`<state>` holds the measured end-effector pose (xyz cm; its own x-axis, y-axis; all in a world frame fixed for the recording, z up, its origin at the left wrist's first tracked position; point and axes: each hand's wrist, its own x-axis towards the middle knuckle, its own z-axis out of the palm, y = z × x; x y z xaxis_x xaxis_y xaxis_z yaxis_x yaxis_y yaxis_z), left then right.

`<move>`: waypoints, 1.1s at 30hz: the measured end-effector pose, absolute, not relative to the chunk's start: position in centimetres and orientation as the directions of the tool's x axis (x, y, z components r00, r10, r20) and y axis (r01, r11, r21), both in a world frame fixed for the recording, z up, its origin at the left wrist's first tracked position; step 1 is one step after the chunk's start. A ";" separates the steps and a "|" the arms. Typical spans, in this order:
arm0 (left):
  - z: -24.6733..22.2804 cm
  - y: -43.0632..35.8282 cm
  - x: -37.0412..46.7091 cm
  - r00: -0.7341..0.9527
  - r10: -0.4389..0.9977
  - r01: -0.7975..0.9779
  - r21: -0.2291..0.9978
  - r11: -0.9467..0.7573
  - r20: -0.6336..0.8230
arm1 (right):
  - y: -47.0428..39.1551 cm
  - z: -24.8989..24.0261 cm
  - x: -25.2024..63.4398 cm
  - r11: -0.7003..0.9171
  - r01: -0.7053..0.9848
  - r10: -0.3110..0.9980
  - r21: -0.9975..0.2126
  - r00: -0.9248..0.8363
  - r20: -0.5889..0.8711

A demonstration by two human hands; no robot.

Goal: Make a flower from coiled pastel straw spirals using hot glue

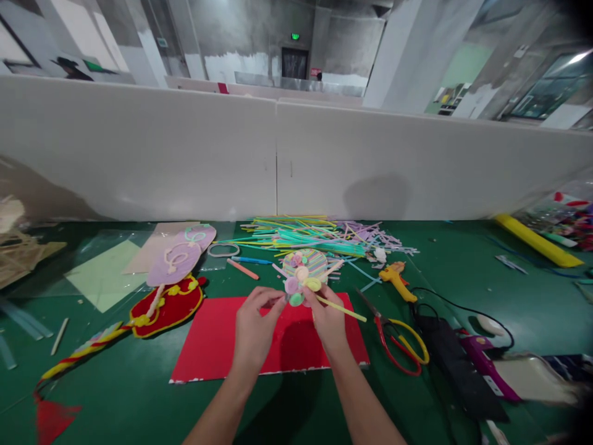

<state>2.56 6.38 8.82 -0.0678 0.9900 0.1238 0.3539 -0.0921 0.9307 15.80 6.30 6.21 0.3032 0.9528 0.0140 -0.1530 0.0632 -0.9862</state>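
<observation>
Two bare hands meet around a round striped piece (319,262) at the middle of the bench, above or over the far edge of a red board (213,334); whether the piece touches the board is hard to tell. The left hand (254,327) has its thumb and fingertips closed at the near left side of the piece, beside a green coil (296,300). The right hand (330,318) is closed at the other side, thumb and finger pinching a yellow strip (343,308) by a yellow coil (313,284), its free end slanting out to the right.

For good control, the left grip should probably steady the rim lightly — pressing on the coils could flatten or loosen them. The right pinch looks best kept close to the yellow coil, with the long end free of the wrist, since a thin strip may kink if pulled sideways.

Beyond the piece lies a heap of coloured strips (296,236). To the right are open scissors (402,347) and a yellow glue gun (397,281) — its nozzle may be hot, so fingers and loose strips are better kept off it
</observation>
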 end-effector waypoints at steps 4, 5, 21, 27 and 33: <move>9.0 5.0 3.5 -0.101 0.908 0.578 0.767 -0.280 0.407 | 6.0 6.2 15.8 0.107 -0.034 0.938 -0.994 0.335 0.090; 9.0 4.8 3.8 -0.095 0.888 0.597 0.740 -0.310 0.449 | 6.0 6.2 15.8 0.115 -0.012 0.932 -0.993 0.347 0.104; 7.5 5.4 5.8 -0.046 0.980 0.306 0.936 -0.173 0.196 | 5.5 6.5 17.7 -0.142 -0.727 0.938 -0.672 0.119 -0.327; 7.2 6.0 8.8 -0.023 0.999 0.153 0.988 -0.021 0.025 | 4.7 6.7 19.8 -0.194 -0.778 0.930 -0.598 0.048 -0.364; 6.5 6.6 10.8 0.112 0.990 -0.133 0.986 0.101 -0.087 | 4.2 6.7 22.6 -0.084 -0.539 0.938 -0.838 0.241 -0.249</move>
<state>10.85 6.64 6.54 0.1117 0.9900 -0.0865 -0.1332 0.1012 0.9859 22.60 4.15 6.69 0.2406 0.9381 -0.2491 -0.5388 -0.0844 -0.8382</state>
